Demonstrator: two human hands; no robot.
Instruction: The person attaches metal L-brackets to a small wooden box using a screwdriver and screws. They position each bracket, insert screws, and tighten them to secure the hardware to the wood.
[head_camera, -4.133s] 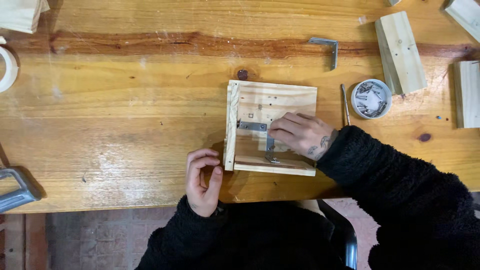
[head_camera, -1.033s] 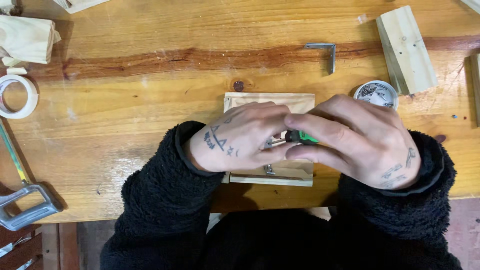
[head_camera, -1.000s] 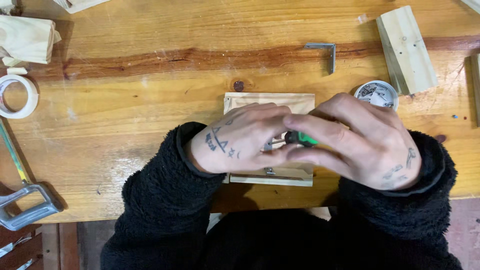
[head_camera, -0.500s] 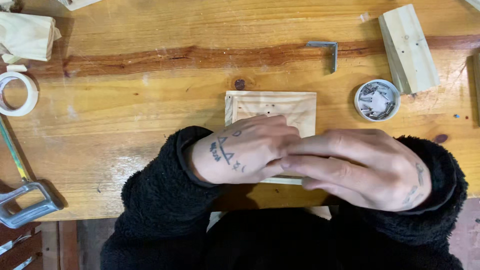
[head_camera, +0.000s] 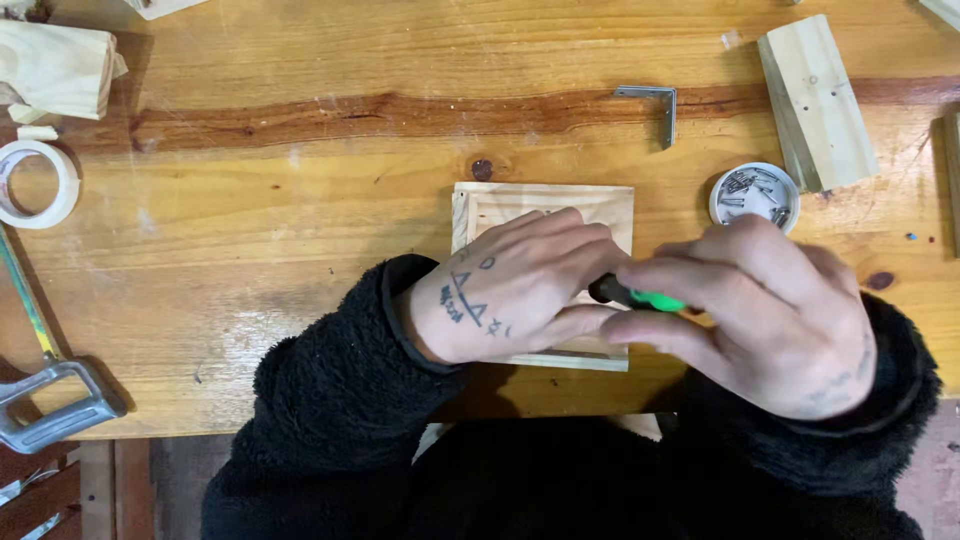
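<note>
A small square panel of pale wood (head_camera: 545, 205) lies flat on the wooden workbench (head_camera: 300, 220). My left hand (head_camera: 515, 290) rests on the panel and covers most of it, fingers pointing right. My right hand (head_camera: 765, 310) is closed around a screwdriver with a black and green handle (head_camera: 635, 295), held close to the left fingertips over the panel's right side. The tool's tip and whatever lies under my hands are hidden.
A round white tub of screws (head_camera: 755, 195) stands just right of the panel. A metal angle bracket (head_camera: 655, 105) and a pale wood block (head_camera: 815, 95) lie behind. A tape roll (head_camera: 35, 185) and a grey metal tool (head_camera: 55, 405) sit at the left edge.
Four seconds ago my right hand lay flat on the panel and the left was off it. Now the left covers the panel and the right grips the screwdriver, which shows again after half a second hidden.
</note>
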